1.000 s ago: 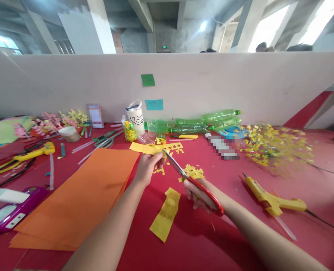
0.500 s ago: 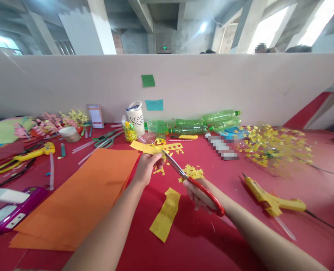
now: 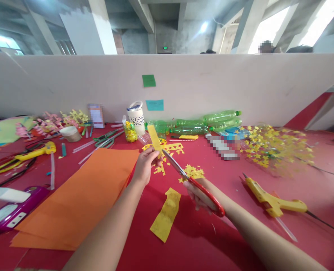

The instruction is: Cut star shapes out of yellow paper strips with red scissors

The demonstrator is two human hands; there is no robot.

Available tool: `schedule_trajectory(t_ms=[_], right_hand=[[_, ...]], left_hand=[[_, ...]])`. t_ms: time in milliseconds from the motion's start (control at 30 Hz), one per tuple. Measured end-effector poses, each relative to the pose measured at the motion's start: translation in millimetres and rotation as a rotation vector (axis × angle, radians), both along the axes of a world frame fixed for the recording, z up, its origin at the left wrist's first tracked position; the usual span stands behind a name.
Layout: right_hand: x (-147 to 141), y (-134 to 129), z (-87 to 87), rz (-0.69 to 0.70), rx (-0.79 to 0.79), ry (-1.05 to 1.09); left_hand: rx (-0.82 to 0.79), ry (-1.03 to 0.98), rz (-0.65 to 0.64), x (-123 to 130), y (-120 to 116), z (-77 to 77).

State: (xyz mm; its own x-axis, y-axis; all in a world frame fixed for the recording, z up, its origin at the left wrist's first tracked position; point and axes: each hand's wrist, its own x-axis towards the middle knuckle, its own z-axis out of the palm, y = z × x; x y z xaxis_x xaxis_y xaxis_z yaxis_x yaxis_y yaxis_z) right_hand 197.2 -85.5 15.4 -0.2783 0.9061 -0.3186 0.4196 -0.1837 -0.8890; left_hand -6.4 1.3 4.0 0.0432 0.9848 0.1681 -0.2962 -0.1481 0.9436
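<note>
Pinched in the fingers of my left hand (image 3: 144,165) is a narrow yellow paper strip (image 3: 154,140), its long end pointing up and away. My right hand (image 3: 196,192) grips a pair of red-handled scissors (image 3: 193,181); the blade tips touch or nearly touch the strip's lower right edge, and I cannot tell whether they are cutting. Under and beyond the strip lie yellow offcuts with star-shaped holes (image 3: 177,148). A heap of small yellow stars (image 3: 193,171) sits just behind my right hand. Another yellow paper piece (image 3: 166,214) lies flat on the red table between my forearms.
Orange sheets (image 3: 79,199) lie left of my left arm, near a purple power socket (image 3: 28,205). A yellow glue gun (image 3: 274,197) rests at the right, below wired yellow stars (image 3: 271,148). Green plastic bottles (image 3: 193,128), a yellow cutter (image 3: 189,137) and a white cup (image 3: 135,116) stand or lie along the back partition.
My left hand has turned the yellow strip from lying out to the left to pointing upward. The scissors and my right hand are almost where they were.
</note>
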Motion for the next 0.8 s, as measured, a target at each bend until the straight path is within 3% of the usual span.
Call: schedule_trajectory(t_ms=[533,800], right_hand=[[6.9,2.9,0.7,0.060,-0.043,-0.025],[-1.9,-0.5,3.6,-0.009,-0.043,-0.024]], left_hand=[[0.107,0.170,-0.037,-6.4,1.5,1.0],[0.022,0.116,-0.046,-5.0,-0.2,2.6]])
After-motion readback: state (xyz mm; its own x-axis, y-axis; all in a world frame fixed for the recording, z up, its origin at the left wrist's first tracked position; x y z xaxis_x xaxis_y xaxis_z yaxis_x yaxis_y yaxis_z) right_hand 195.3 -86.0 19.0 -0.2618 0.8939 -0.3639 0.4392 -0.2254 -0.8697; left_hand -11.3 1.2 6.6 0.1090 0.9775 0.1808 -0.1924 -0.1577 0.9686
